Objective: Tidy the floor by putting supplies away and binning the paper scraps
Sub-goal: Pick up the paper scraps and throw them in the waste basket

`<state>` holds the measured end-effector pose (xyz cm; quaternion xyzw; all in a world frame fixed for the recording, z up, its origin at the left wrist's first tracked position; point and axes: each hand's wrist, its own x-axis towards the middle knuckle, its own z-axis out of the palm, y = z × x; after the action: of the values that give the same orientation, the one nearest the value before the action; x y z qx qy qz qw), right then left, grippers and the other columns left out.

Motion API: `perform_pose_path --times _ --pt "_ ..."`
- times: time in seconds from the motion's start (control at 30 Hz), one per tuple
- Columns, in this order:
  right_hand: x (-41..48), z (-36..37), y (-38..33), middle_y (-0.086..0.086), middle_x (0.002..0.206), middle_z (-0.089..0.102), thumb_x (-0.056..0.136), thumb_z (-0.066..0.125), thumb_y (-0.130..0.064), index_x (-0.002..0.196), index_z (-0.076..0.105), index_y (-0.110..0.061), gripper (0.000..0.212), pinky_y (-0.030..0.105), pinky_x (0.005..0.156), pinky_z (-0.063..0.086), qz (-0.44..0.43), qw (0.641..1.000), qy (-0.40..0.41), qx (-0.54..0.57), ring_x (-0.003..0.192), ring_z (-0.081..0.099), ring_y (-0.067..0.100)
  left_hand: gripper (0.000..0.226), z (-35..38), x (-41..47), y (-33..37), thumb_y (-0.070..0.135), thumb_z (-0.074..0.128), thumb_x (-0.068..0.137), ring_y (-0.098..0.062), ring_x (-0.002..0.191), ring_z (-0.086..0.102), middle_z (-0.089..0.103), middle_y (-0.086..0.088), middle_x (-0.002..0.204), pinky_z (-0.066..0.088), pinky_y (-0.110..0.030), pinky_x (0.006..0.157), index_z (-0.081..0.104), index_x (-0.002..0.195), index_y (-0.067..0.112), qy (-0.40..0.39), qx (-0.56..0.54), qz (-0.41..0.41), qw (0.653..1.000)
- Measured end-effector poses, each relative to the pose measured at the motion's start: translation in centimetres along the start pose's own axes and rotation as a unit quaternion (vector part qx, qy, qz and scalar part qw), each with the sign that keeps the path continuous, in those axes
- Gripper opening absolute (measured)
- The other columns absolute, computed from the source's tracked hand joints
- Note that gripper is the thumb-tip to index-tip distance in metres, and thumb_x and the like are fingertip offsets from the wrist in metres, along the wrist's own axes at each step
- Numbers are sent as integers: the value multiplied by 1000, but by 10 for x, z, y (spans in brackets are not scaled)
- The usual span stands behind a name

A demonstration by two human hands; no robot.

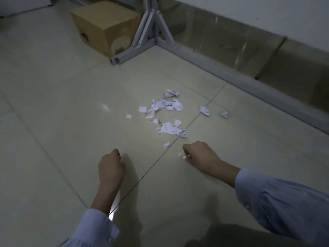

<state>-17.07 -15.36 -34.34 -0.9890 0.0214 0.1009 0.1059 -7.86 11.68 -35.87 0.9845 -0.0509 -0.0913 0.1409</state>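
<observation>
White paper scraps (165, 113) litter mid-frame, scatter running upper-left to lower-right. Right hand (199, 154) pinches a small scrap (185, 156); left hand (111, 165) fisted, contents unclear. Cardboard box (105, 27) upper left.

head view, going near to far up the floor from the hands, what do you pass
right hand closed on a small paper bit → lone scrap just beyond the hands → main pile of paper scraps → grey metal frame foot → cardboard box
</observation>
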Motion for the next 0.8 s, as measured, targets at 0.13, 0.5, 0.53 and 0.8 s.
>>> perform_pose_path --times 0.13,0.5,0.53,0.8 --pt "-29 -37 29 15 92 64 84 58 -15 79 42 -22 18 35 67 38 60 998 12 -1 88 57 33 22 4 11 58 4 62 74 -38 95 58 65 -22 97 44 -38 73 60 96 2 -6 -27 63 998" --pt "-141 -106 113 15 80 67 79 61 -8 82 58 -8 4 35 63 39 215 963 161 29 80 58 34 16 -4 0 219 4 60 76 -35 94 60 67 -18 96 43 -37 73 59 93 5 -18 -15 266 964" --pt "-155 -110 121 15 78 67 78 61 -7 81 58 -7 4 35 63 39 224 958 178 32 79 58 34 17 -6 -7 237 4 59 77 -34 95 60 67 -17 98 43 -35 73 58 93 6 -18 -3 283 959" --pt "-258 -146 183 12 79 69 75 65 -4 78 63 -8 5 31 62 33 307 903 296 53 79 62 30 19 -39 -75 382 8 64 78 -31 98 62 68 -14 104 45 -30 75 63 97 7 -30 5 421 906"
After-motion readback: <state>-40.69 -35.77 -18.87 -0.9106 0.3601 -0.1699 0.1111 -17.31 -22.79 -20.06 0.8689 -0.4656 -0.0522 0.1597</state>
